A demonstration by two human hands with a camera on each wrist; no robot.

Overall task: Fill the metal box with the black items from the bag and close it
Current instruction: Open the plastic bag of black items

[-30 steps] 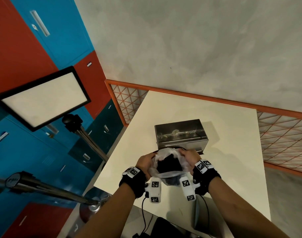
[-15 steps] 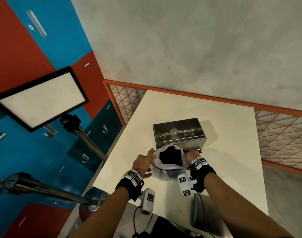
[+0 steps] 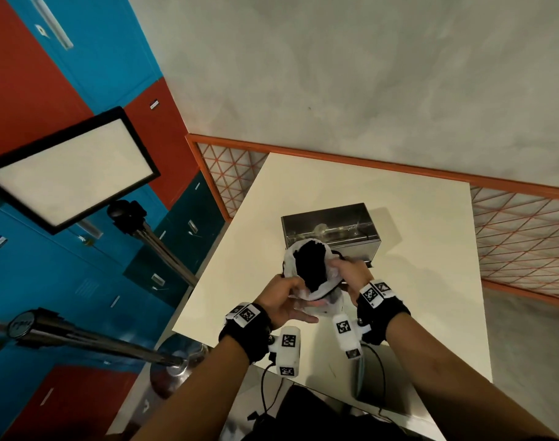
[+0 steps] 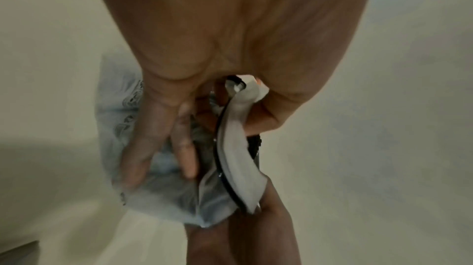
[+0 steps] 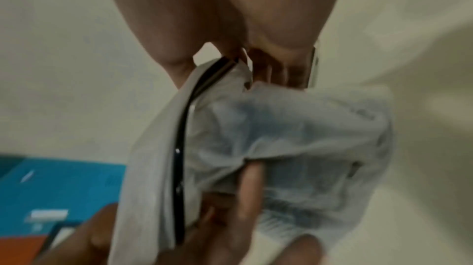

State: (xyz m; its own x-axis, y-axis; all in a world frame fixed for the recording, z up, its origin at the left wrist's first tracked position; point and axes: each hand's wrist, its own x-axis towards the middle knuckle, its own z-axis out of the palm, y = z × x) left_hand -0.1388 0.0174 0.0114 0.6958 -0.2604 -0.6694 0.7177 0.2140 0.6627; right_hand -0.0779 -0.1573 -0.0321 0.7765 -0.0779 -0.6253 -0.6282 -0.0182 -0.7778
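The open metal box (image 3: 332,226) stands on the white table (image 3: 424,297). Just in front of it both hands hold a white translucent bag (image 3: 290,259), tipped so its mouth faces the box. Black items (image 3: 308,265) fill the mouth. My left hand (image 3: 287,302) cups the bag from below: its fingers (image 4: 184,148) lie along the bag (image 4: 163,198) while the thumb pinches the rim and its black cord (image 4: 217,158). My right hand (image 3: 351,276) pinches the opposite rim. Up close, the right hand (image 5: 256,67) holds the bag (image 5: 294,127) near the cord (image 5: 179,148).
A light panel (image 3: 71,167) on a stand and a metal pole (image 3: 81,337) stand left of the table. An orange mesh fence (image 3: 367,163) runs behind the table. Cables and a grey item (image 3: 364,377) lie at the table's near edge.
The bag has risen and tipped towards the box. My left hand, off the bag half a second ago, has returned under it. The right hand kept its hold.
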